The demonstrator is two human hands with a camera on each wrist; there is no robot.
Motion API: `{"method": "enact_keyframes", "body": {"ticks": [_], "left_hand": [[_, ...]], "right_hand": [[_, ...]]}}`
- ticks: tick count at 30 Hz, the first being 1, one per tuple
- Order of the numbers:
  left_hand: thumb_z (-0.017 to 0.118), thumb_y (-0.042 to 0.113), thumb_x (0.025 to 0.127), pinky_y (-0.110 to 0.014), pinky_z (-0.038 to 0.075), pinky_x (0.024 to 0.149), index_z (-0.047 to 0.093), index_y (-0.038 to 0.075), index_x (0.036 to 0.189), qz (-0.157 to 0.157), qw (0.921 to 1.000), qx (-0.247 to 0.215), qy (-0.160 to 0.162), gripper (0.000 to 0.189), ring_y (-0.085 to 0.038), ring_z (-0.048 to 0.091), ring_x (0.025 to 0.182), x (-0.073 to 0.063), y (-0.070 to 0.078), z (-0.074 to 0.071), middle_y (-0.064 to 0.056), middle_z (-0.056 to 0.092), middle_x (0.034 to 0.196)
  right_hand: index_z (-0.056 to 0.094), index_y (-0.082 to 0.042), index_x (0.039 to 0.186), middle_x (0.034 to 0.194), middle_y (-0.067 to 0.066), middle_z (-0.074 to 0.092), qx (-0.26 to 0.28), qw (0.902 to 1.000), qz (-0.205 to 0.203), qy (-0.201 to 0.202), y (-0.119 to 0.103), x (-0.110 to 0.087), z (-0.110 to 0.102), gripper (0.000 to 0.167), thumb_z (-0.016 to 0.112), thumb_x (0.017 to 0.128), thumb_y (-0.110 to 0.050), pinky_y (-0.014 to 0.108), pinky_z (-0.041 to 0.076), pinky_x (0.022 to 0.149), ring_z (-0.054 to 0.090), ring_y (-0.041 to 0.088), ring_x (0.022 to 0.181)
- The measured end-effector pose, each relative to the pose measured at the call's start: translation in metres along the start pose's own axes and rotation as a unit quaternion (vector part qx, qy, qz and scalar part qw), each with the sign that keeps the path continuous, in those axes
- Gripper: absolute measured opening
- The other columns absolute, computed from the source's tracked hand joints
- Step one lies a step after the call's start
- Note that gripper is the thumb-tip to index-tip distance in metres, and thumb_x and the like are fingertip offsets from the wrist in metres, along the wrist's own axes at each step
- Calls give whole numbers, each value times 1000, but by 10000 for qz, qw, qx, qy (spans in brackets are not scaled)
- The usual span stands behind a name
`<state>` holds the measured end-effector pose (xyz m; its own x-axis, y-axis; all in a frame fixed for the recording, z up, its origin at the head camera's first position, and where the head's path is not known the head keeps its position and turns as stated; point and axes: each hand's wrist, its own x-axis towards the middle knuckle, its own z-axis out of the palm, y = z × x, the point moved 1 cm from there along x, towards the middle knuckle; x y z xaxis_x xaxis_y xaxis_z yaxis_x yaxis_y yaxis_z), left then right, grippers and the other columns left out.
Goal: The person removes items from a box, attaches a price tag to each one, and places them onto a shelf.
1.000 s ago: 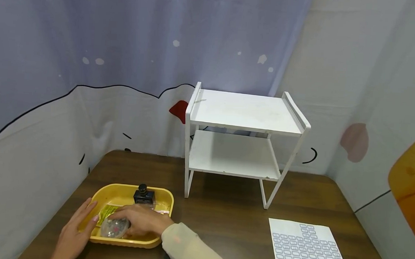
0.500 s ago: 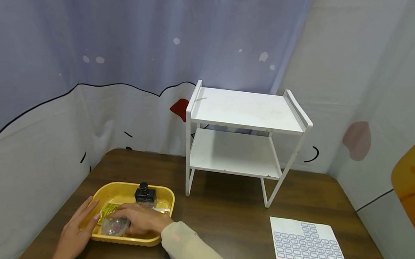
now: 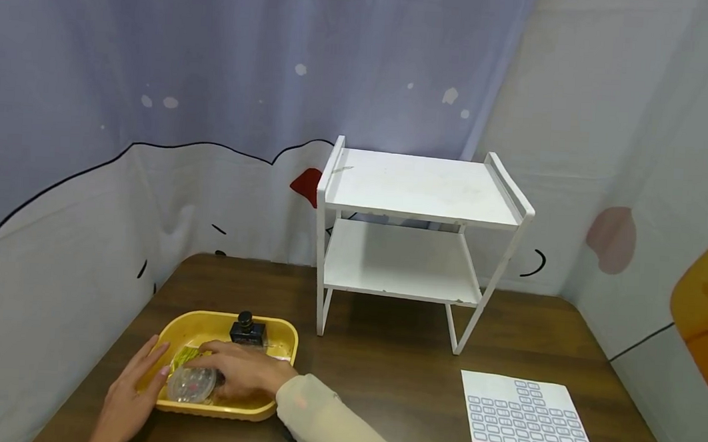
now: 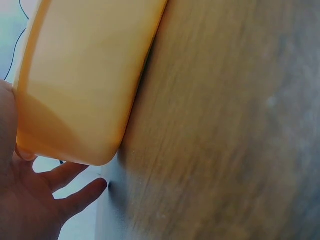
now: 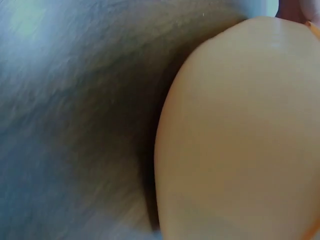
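A yellow plastic tray (image 3: 204, 321) stands at the left front of the table. My left hand (image 3: 125, 399) rests at its left rim, the thumb over the edge and the other fingers fairly straight and spread. In the left wrist view, those fingers (image 4: 80, 195) show beyond the tray's wall (image 4: 85, 85). My right hand (image 3: 244, 372) reaches into the tray and holds a clear round plastic container (image 3: 191, 386) with a pink spot, fingers over its top; the thumb is hidden. Behind the hand stands a dark bottle (image 3: 248, 332) with a black cap. A yellow-green packet (image 3: 183, 357) lies beside the container.
A white two-tier shelf (image 3: 422, 184) stands at the back centre of the brown table (image 3: 381, 383). A white sheet printed with small boxes (image 3: 526, 417) lies at the front right. Printed curtains (image 3: 248, 62) hang behind. The right wrist view mostly shows the tray's outer wall (image 5: 240, 135).
The clear round container has shifted slightly left within the tray, and the right hand's fingers have lifted a little over it. My left hand stays at the rim.
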<state>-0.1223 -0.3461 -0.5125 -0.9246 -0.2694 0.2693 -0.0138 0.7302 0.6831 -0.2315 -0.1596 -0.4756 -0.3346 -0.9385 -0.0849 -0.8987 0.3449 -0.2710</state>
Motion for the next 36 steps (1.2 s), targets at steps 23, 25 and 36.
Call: {"method": "enact_keyframes", "body": {"ticks": [23, 25, 36], "left_hand": [[51, 20, 105, -76, 31, 97, 52, 5, 144, 551, 9978, -115, 338, 42, 31, 10, 123, 1, 1, 4, -19, 34, 160], [51, 20, 105, -75, 31, 97, 52, 5, 144, 526, 9980, -90, 329, 43, 31, 9, 123, 1, 0, 4, -18, 34, 160], [52, 21, 105, -75, 30, 98, 52, 6, 144, 537, 9979, -78, 360, 42, 29, 10, 125, -2, -4, 2, 13, 25, 163]], "right_hand": [[47, -31, 149, 152, -14, 45, 367, 9982, -432, 175, -3, 4, 3, 66, 76, 90, -26, 12, 26, 114, 38, -3, 139], [46, -32, 150, 153, -14, 44, 419, 9981, -425, 144, -2, 2, 2, 66, 75, 90, -28, 13, 26, 114, 37, -3, 140], [48, -32, 148, 153, -11, 46, 831, 9951, -217, 488, 2, -16, -17, 71, 81, 85, -31, 19, 35, 112, 43, 3, 138]]}}
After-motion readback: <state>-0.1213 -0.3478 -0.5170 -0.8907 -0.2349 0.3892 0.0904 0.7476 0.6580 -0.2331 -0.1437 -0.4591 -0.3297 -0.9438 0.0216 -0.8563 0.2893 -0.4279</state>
